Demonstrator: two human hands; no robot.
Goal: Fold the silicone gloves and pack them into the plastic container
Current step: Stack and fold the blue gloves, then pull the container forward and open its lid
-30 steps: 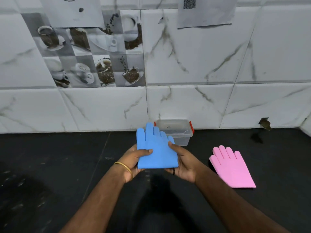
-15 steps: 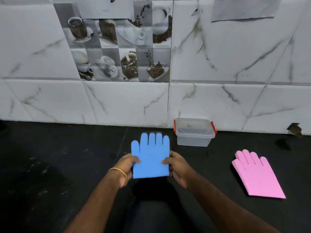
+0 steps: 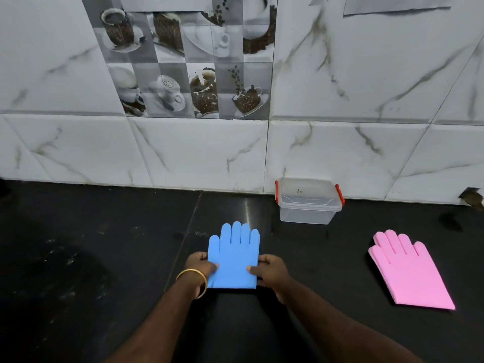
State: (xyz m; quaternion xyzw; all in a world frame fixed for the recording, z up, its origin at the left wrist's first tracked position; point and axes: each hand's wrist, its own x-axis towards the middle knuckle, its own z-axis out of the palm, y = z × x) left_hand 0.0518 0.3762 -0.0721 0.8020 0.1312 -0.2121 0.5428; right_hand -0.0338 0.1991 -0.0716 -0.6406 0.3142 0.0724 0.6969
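A blue silicone glove lies flat on the black counter, fingers pointing toward the wall. My left hand pinches its left edge and my right hand pinches its right edge, thumbs on top. A pink silicone glove lies flat to the right, untouched. The clear plastic container with red side clips stands against the wall behind, its clear lid on.
The black counter runs left and right. A marble-tiled wall rises right behind the container. A gold bangle sits on my left wrist. A chipped dark spot marks the wall's base at far right.
The blue glove came down from a raised, tilted hold to lie flat on the counter, both hands still at its sides. The view shifted left, so container and pink glove appear farther right.
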